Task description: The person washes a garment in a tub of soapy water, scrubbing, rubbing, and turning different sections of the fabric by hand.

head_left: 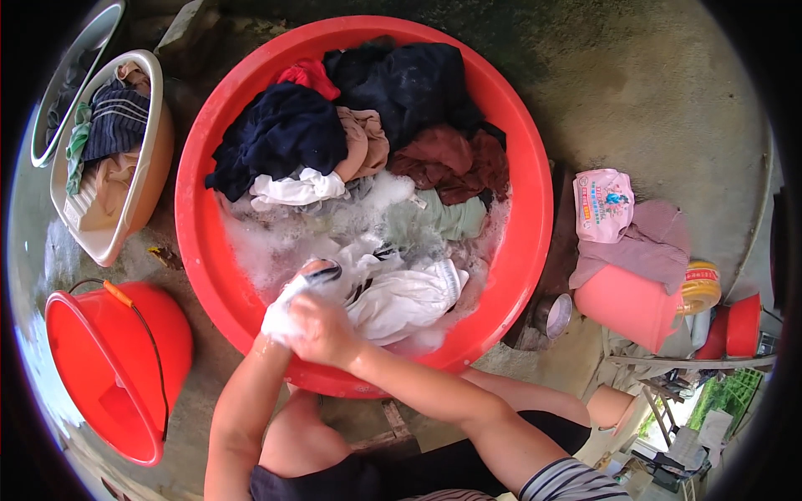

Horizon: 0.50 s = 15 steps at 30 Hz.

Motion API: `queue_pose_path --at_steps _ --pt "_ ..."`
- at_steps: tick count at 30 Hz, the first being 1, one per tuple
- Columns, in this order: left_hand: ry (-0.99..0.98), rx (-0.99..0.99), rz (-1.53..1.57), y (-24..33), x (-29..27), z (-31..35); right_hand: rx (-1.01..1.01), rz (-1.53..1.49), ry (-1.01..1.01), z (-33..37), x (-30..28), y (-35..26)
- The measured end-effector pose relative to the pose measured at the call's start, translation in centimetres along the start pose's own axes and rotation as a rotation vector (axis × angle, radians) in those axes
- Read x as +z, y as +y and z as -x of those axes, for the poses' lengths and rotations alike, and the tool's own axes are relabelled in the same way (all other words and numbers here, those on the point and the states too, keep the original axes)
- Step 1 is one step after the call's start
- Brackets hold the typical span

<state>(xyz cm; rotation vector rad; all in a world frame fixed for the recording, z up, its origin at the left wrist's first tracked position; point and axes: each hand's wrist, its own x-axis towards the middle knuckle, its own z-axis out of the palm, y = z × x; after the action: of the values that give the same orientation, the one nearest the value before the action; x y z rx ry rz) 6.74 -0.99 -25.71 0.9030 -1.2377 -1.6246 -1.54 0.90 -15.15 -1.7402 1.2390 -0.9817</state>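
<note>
A large red basin (535, 167) holds laundry and soapy water just in front of me. At its near left edge my left hand (302, 282) is closed on a wet white garment (288, 307) with a dark stripe, partly hidden by suds. My right hand (317, 331) makes a fist, pressed against the same garment beside the left wrist. Next to my hands, a white garment with a pale waistband (405, 302) floats in the foam. Behind it lie a grey-green cloth (455, 215), a white cloth (296, 188) and a dark navy garment (288, 134).
More clothes fill the far side: black (409, 83), maroon (455, 163), beige (364, 142). A red bucket (171, 342) stands left, below a beige tub (159, 167) of clothes. At right are a pink bucket (626, 305), a pink package (603, 204) and a metal bowl (555, 317).
</note>
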Motion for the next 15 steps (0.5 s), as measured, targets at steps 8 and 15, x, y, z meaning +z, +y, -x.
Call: queue_pose_path --at_steps 8,15 --pt "0.636 -0.698 -0.096 6.3 -1.8 -2.2 0.362 0.601 0.067 -1.9 -3.0 13.8" --pt "0.280 -0.680 -0.679 -1.4 -6.0 -2.2 0.108 0.763 -0.471 2.3 1.4 10.4"
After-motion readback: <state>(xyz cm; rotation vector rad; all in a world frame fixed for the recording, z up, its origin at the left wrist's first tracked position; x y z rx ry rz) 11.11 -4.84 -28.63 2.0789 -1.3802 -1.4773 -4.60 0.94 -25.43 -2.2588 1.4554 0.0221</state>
